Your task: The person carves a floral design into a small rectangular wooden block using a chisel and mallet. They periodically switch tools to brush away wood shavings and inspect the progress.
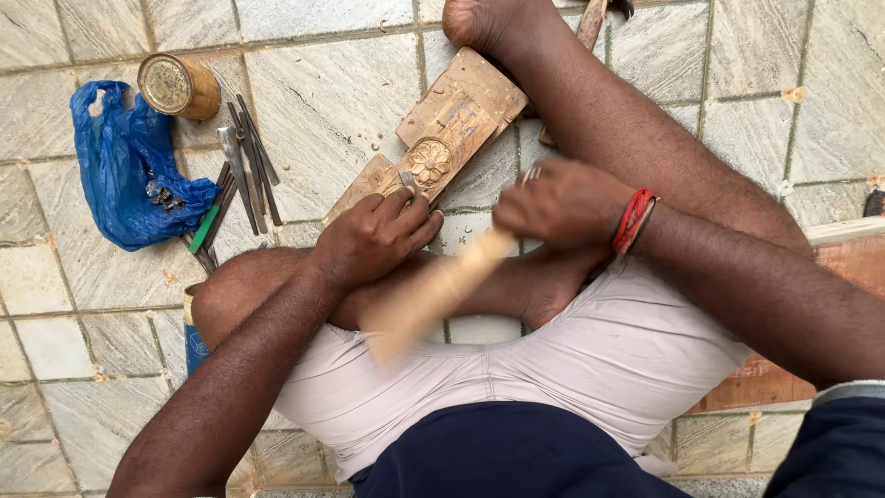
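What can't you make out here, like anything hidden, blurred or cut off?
Head view only:
- Wooden mallet in the right hand: motion-blurred, shape unclear.
- Chisel under the left hand: only its tip shows.
- Carved wooden plank: far end covered by a foot.
- Blue can: mostly hidden behind the knee.
- Small bits on the blue plastic bag: too small to identify.

We see the plank (pixel 442 148) on the floor (pixel 323 101), under a foot (pixel 479 18). Chisels (pixel 244 166) lie left of it, bag (pixel 124 166) further left, tin (pixel 178 86) behind the chisels.
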